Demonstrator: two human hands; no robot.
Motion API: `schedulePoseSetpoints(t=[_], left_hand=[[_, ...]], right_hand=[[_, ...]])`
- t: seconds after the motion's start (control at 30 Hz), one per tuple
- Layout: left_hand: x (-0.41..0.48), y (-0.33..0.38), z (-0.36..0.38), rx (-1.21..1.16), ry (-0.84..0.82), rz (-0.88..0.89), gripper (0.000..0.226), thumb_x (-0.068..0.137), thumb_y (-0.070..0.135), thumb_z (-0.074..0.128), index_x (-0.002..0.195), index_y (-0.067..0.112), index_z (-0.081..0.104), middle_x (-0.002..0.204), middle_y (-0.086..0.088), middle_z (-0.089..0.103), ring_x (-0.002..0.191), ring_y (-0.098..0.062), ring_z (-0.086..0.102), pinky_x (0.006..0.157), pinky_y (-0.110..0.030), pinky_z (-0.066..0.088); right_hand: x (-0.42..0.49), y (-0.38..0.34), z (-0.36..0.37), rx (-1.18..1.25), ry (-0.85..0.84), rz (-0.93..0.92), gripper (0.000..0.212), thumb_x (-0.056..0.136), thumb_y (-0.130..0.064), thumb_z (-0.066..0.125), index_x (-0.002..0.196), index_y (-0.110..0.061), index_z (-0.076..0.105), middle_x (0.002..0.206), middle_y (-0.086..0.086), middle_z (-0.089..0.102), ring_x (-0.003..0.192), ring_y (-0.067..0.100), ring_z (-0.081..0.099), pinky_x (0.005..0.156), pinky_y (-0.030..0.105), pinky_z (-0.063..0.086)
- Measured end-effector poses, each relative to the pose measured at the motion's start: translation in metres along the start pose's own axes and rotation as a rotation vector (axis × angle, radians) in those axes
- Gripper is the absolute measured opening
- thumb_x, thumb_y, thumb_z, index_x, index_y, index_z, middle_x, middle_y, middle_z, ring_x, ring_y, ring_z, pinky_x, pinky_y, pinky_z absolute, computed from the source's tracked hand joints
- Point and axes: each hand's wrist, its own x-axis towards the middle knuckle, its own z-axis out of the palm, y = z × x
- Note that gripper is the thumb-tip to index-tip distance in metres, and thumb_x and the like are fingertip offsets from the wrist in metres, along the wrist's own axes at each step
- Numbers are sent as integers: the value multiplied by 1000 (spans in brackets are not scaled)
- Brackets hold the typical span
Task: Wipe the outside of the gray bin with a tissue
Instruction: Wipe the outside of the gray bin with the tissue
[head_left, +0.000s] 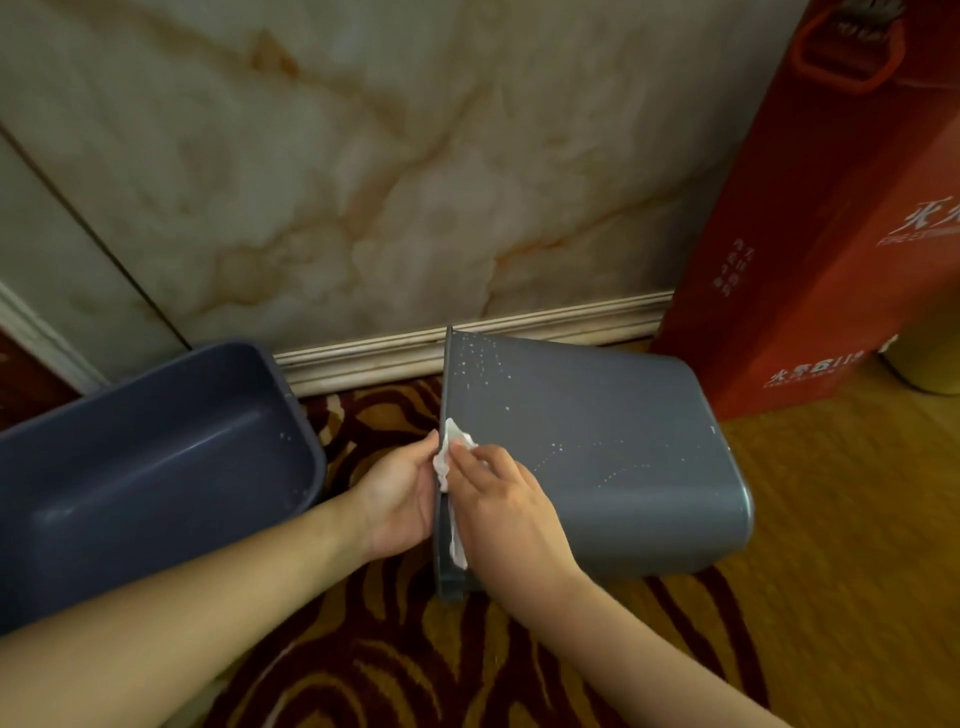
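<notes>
The gray bin (597, 441) lies on its side on the carpet, its open rim facing left and its base to the right. White specks dot its upper side. My left hand (400, 499) grips the rim from the left. My right hand (506, 499) presses a crumpled white tissue (454, 452) against the bin's outer wall right at the rim; a strip of tissue hangs down below the palm.
A second gray bin (156, 467) lies open-side-up at the left, close to my left forearm. A red fire-extinguisher box (810, 249) stands at the right against the marble wall (363, 182). A white baseboard (467, 343) runs behind. Patterned carpet (389, 649) covers the floor.
</notes>
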Motion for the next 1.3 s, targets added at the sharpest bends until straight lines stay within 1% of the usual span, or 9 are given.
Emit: schedulePoseSetpoints(t=[0.1, 0.23, 0.33, 0.5, 0.6, 0.83, 1.13, 1.23, 1.3], left_hand=[[-1, -1, 1, -10, 8, -9, 49, 99, 39, 26, 106, 9, 64, 92, -11, 76, 83, -20, 73, 62, -26, 58], [-3, -10, 2, -22, 20, 34, 48, 99, 41, 26, 123, 15, 58, 117, -11, 69, 110, -24, 63, 87, -34, 49], [-4, -14, 4, -44, 56, 40, 48, 98, 42, 27, 118, 14, 61, 107, -10, 73, 101, -23, 66, 81, -36, 49], [-5, -12, 10, 13, 138, 25, 50, 96, 46, 31, 117, 13, 62, 117, -11, 69, 109, -25, 62, 90, -41, 48], [-4, -10, 12, 31, 163, 18, 49, 95, 46, 32, 115, 14, 63, 114, -11, 70, 106, -25, 63, 86, -41, 50], [-1, -5, 17, 25, 223, 54, 46, 97, 42, 32, 115, 12, 62, 107, -12, 71, 95, -24, 67, 70, -37, 53], [2, 4, 10, 58, 24, 18, 53, 96, 50, 23, 115, 20, 61, 103, -8, 75, 90, -23, 72, 62, -32, 59], [14, 16, 15, 78, 81, 56, 55, 95, 51, 25, 112, 15, 63, 88, -8, 77, 78, -20, 73, 62, -32, 58], [21, 19, 15, 60, 97, 69, 57, 95, 52, 26, 109, 11, 63, 83, -9, 77, 74, -20, 73, 65, -35, 55]], right_hand=[[-12, -4, 2, 42, 1, 23, 59, 86, -18, 56, 141, -8, 35, 150, 5, 33, 132, 24, 31, 110, 36, 32], [21, 11, -2, 21, 38, 90, 58, 90, -14, 48, 143, -9, 27, 151, 7, 27, 132, 26, 28, 110, 36, 28], [64, 34, -7, -9, 56, 119, 52, 91, -14, 45, 141, -10, 30, 149, 6, 31, 129, 27, 31, 104, 34, 30], [123, 58, -9, -57, 4, 203, 50, 92, -19, 47, 139, -7, 33, 147, 10, 34, 129, 28, 33, 103, 35, 31], [138, 63, -12, -29, -17, 241, 42, 92, -13, 43, 133, -6, 39, 141, 12, 42, 125, 29, 36, 101, 35, 33], [74, 82, -6, 3, 47, 330, 42, 91, -13, 45, 133, -9, 40, 143, 6, 39, 124, 24, 35, 96, 30, 36], [-30, 90, -5, 52, 180, 656, 39, 92, -9, 46, 131, -13, 47, 143, -2, 42, 127, 20, 36, 90, 31, 45], [-13, 71, -3, 72, 214, 497, 43, 94, -9, 39, 136, -19, 40, 147, -1, 36, 133, 21, 29, 101, 28, 38], [-3, 54, 1, 168, 192, 334, 48, 96, -8, 37, 143, -17, 30, 151, -1, 30, 139, 16, 19, 112, 24, 24]])
